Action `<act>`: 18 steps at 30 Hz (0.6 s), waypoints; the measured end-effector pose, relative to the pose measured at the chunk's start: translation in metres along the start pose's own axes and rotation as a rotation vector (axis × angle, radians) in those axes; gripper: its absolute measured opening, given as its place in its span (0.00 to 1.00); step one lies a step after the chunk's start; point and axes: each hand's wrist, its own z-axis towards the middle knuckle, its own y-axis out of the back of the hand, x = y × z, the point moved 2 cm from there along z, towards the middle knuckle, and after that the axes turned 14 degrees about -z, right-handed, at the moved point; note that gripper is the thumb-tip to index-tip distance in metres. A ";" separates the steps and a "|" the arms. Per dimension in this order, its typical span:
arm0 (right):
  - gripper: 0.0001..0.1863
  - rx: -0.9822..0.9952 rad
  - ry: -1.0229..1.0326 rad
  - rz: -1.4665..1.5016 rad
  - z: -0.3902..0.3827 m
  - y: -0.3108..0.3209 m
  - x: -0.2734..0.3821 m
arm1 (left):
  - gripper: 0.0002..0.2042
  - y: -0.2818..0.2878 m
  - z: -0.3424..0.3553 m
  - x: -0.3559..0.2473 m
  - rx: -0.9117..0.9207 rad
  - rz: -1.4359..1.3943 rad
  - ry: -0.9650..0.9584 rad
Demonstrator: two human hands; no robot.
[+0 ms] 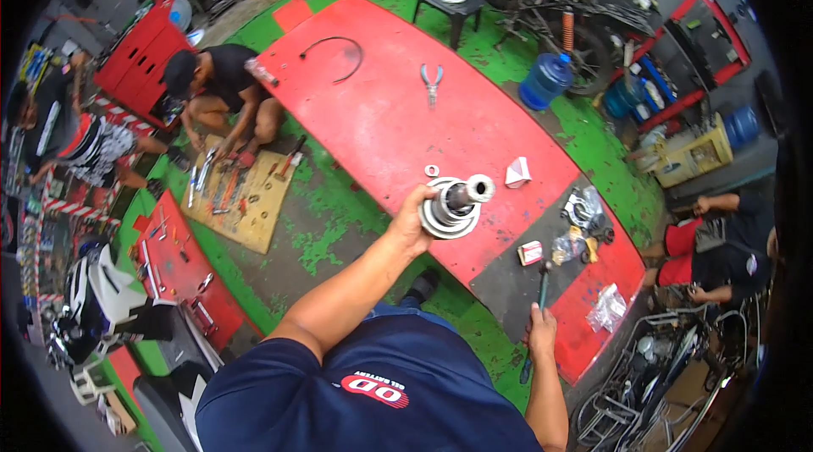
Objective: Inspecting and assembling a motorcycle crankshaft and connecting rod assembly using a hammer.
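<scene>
My left hand (412,225) is closed around a shiny metal hub part (452,213) with a round stepped flange and a hollow shaft stub pointing up. It is held over the near edge of the red table (381,105). Low on the right, my right hand (542,330) grips a slim, dark-handled tool (544,284); its small upper end is too small to name surely. Beside that end lies a small red-and-white box (530,253). A small ring (432,171) sits just beyond the hub part, and a folded white-and-red packet (517,173) stands to its right.
Pliers (432,86) and a curved black cable (356,54) lie farther back. Plastic bags of parts (584,208) rest on the dark mat. At left a person (224,88) crouches by a board of tools (246,198); another person (732,240) is at right. A blue water jug (546,81) stands beyond the table.
</scene>
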 end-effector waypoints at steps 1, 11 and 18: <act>0.21 -0.036 -0.012 0.010 -0.030 0.010 0.036 | 0.23 0.000 0.002 0.001 0.007 0.004 0.004; 0.26 0.356 0.662 0.214 -0.196 0.063 0.250 | 0.22 -0.002 0.023 0.014 -0.021 0.091 0.045; 0.22 0.139 1.264 0.399 -0.311 0.183 0.344 | 0.22 -0.012 0.031 0.018 0.000 0.065 0.072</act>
